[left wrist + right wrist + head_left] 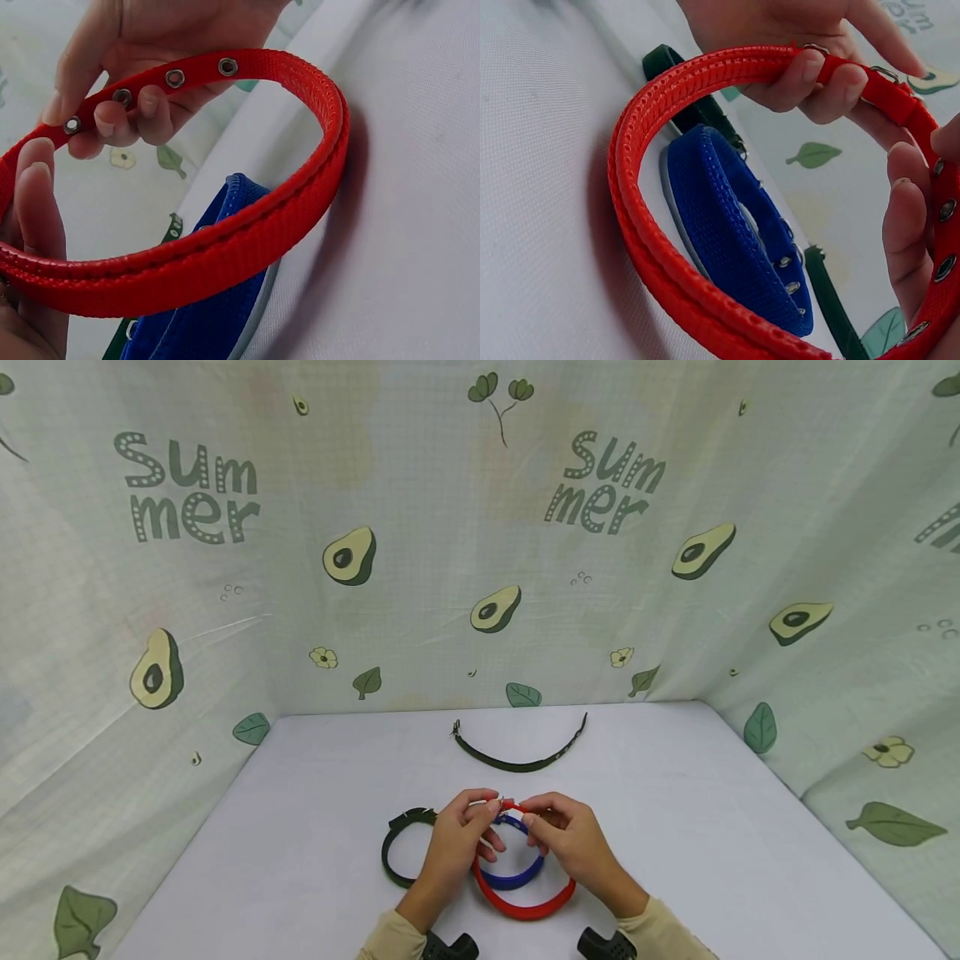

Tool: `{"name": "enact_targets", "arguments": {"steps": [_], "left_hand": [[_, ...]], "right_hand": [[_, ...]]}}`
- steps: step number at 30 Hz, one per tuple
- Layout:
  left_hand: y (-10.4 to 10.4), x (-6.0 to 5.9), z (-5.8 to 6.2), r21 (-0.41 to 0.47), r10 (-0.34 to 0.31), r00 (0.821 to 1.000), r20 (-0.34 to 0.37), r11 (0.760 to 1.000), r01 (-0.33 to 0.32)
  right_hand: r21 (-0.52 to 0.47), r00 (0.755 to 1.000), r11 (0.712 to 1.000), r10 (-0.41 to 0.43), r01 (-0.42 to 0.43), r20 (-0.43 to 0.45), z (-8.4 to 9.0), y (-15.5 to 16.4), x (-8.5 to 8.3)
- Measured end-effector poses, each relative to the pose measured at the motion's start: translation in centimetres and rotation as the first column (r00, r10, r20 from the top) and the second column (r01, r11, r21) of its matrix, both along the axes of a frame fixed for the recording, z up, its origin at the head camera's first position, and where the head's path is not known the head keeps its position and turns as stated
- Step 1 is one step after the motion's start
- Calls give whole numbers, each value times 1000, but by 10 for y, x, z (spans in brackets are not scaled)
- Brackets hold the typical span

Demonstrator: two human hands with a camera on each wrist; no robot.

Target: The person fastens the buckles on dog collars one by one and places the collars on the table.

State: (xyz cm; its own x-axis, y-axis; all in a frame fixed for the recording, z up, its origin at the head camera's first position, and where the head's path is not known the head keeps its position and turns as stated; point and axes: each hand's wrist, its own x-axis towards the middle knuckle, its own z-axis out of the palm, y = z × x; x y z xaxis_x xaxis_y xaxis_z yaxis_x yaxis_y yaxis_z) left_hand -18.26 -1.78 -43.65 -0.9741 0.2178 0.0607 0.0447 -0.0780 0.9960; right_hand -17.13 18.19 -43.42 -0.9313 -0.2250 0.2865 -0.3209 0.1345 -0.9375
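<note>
Two hands engaged: red collar [523,906] pinched at its buckle end by left hand [459,837], eyelet strap gripped by right hand [570,843]; blue collar [513,878] lain beneath them on surface [712,827]; strap best fed squarely through buckle

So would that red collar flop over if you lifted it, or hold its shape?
The red collar probably keeps its loop: it curves smoothly between both hands. The webbing looks textured, so likely not slippery. It seems light, held by fingertips.
</note>
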Motion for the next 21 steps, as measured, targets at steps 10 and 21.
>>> {"name": "enact_targets", "arguments": {"steps": [10,21], "left_hand": [[4,1,0,17,13,1000,-14,1000,-13],[5,3,0,13,92,996,-7,996,-92]], "right_hand": [[-81,999,996,-33,36,36,0,-2,0],[-68,999,997,-23,26,46,-1,-4,0]]}}
